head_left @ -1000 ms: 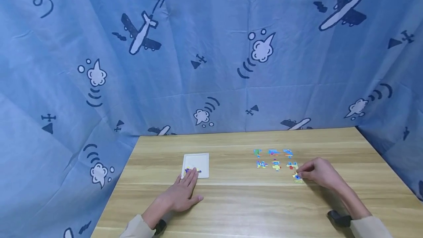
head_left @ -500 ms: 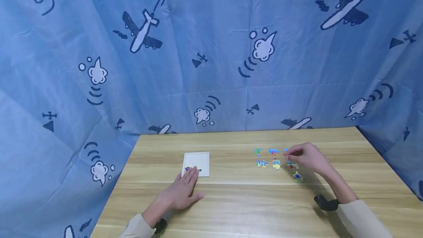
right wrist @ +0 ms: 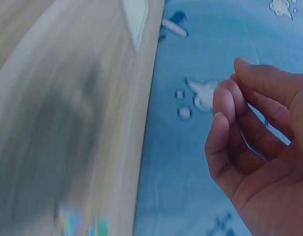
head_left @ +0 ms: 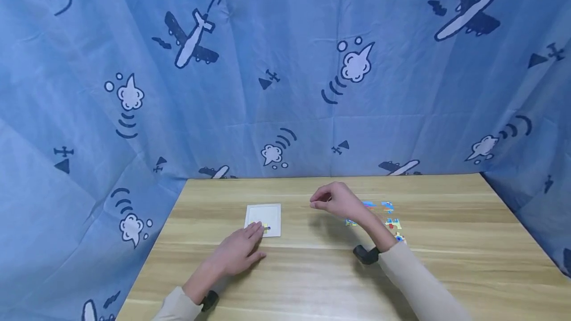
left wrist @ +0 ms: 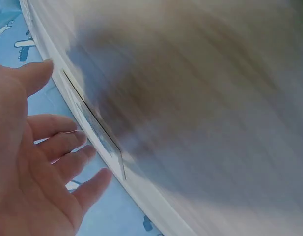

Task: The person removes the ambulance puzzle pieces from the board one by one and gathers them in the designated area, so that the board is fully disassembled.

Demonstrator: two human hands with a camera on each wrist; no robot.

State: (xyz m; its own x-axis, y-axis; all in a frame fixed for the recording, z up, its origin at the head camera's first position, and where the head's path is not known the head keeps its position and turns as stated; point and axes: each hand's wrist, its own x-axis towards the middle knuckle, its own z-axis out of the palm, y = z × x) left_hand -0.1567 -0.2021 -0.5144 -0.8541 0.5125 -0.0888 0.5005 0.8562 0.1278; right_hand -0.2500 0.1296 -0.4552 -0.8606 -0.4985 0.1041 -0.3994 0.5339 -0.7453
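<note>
My left hand (head_left: 238,251) lies with straight fingers on the near left part of a white square tray (head_left: 272,212). Beside its fingertips, colourful jigsaw pieces (head_left: 266,228) show in the tray, partly covered. In the left wrist view the left hand (left wrist: 41,162) has its fingers spread, with nothing gripped. My right hand (head_left: 339,201) is above the table, right of the tray. Its fingers are curled, thumb and index tips together; no piece shows between them in the right wrist view, where the hand (right wrist: 259,137) is seen from the palm side.
More jigsaw pieces lie on the wooden table (head_left: 312,271) at right: some blue-orange ones (head_left: 387,206), a yellow-red one (head_left: 393,223) and another (head_left: 400,237) near my sleeve. My right hand and forearm hide others. A blue curtain (head_left: 303,103) hangs behind.
My right hand has left the lowest jigsaw piece, passed over the upper pieces and moved left toward the tray. That lowest piece still lies in place. The left hand has shifted slightly.
</note>
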